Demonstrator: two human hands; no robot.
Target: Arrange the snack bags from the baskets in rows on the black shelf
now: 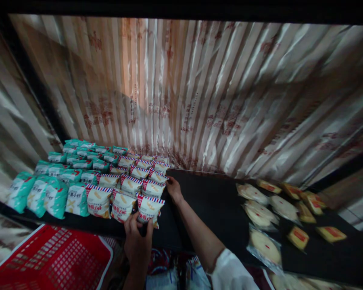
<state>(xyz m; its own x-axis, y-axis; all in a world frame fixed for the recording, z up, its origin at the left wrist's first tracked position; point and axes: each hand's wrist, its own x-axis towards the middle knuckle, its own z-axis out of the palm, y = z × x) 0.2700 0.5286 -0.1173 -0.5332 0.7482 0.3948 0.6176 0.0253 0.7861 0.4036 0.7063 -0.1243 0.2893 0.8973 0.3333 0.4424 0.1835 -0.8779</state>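
Note:
White snack bags with red print and striped top edges stand in rows on the black shelf. My left hand is closed at the lower part of the front-right snack bag, with thumb and fingers against its face. Farther back, my right hand has its fingers curled at the right edge of a second-row snack bag; its fingertips are partly hidden. Left of the white bags, teal snack bags fill more rows.
A red perforated basket sits below the shelf at the left. Round flat packs and small yellow packs lie on the right part. Behind the shelf hangs a wrinkled, printed silvery sheet. Dark frame bars border the shelf.

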